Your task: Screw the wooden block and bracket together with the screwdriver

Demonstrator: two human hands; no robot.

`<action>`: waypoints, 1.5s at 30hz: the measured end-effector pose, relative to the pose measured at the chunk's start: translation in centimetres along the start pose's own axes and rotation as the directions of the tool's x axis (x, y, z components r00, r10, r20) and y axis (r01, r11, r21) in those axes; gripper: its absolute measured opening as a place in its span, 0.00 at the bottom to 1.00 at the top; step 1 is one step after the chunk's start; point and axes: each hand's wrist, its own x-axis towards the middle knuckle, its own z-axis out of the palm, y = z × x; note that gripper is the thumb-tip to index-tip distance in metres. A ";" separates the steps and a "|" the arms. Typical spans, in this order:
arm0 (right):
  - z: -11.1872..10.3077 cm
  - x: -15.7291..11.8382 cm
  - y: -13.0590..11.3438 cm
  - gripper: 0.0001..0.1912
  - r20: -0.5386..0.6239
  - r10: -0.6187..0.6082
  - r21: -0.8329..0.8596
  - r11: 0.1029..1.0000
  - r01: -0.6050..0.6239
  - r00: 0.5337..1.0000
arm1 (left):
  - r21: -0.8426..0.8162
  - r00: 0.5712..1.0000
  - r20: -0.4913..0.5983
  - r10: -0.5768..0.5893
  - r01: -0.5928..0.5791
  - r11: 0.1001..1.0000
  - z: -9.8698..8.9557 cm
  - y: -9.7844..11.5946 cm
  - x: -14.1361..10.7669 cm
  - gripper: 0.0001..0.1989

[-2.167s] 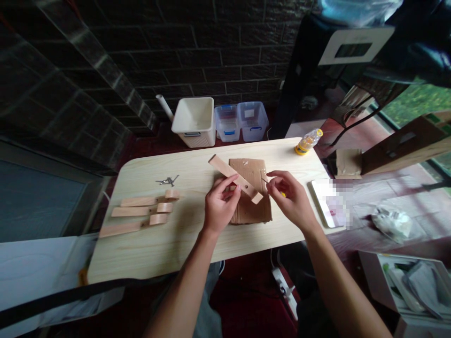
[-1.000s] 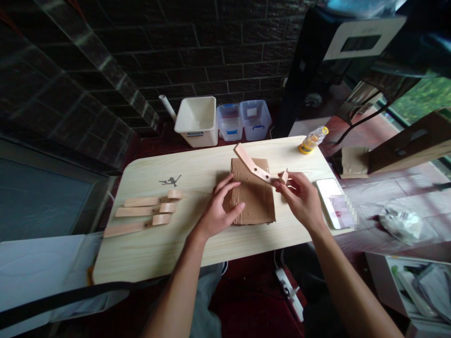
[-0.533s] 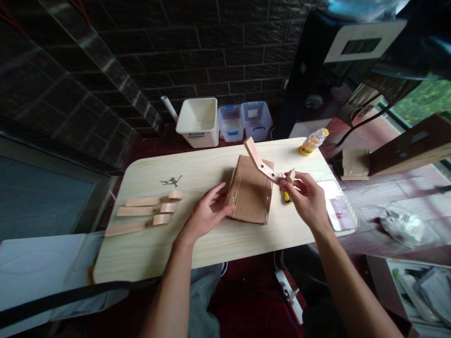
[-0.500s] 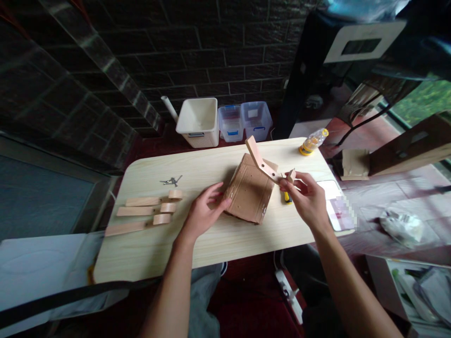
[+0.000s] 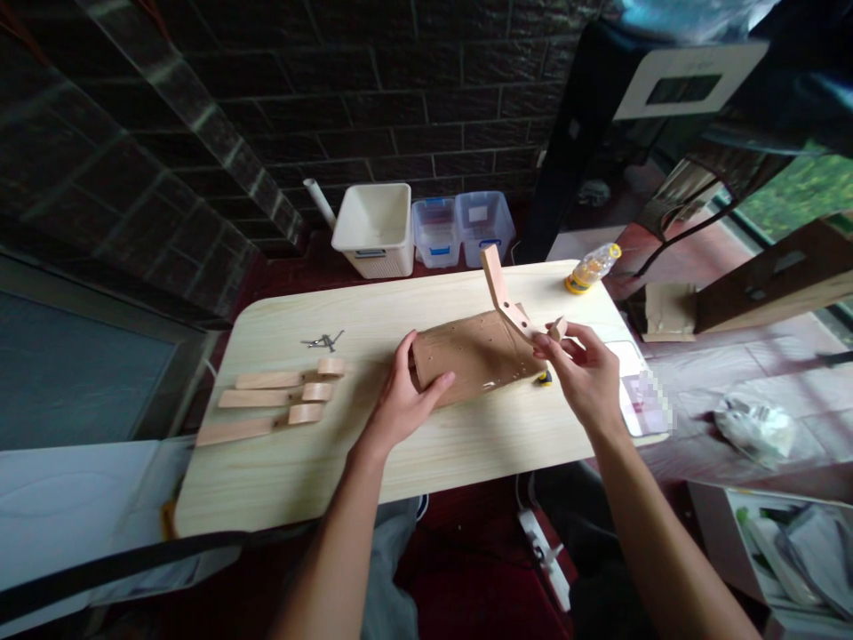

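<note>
Gripping the left end of the cardboard box (image 5: 470, 360) with the left hand (image 5: 417, 391), with the thumb laid along the near side and the fingers curled about the end. Pinching the lower end of the bent wooden bracket (image 5: 514, 314) between thumb and fingers of the right hand (image 5: 578, 360). Holding the bracket upright by the box's right end, above the table (image 5: 320, 480); cannot tell whether in contact with the cardboard. Beside the right fingertips, showing a small wooden block (image 5: 558, 329); cannot tell whether joined to the bracket.

Progress, by judgement: early. Done so far: drilled with two visible holes in the bracket, and marked with small holes in the box's upper face. Not yet done: fastened to the box, by any visible sign. Left over at the table's left side: lying loose, three wooden pieces with curved ends (image 5: 318, 392) in a row, and behind them a heap of metal screws (image 5: 324, 341). Out of hand just past the box's right end: partly hidden, a yellow-and-black screwdriver handle (image 5: 546, 379).
</note>
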 end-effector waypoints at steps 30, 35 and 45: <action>7.0 -7.3 -1.2 0.13 0.324 -0.291 -0.154 0.923 0.354 0.900 | -0.272 0.969 0.053 0.240 -0.217 0.937 0.7 5.6 -1.3 0.27; 7.0 -7.3 -1.2 0.14 0.331 -0.363 -0.212 0.871 0.443 0.871 | -0.291 0.992 -0.027 0.126 -0.128 0.948 1.2 5.5 -1.1 0.19; 3.5 -2.9 -1.1 0.18 0.085 -0.151 -0.113 0.981 0.160 0.985 | -0.268 0.955 -0.267 0.133 -0.206 0.941 0.1 3.8 0.5 0.15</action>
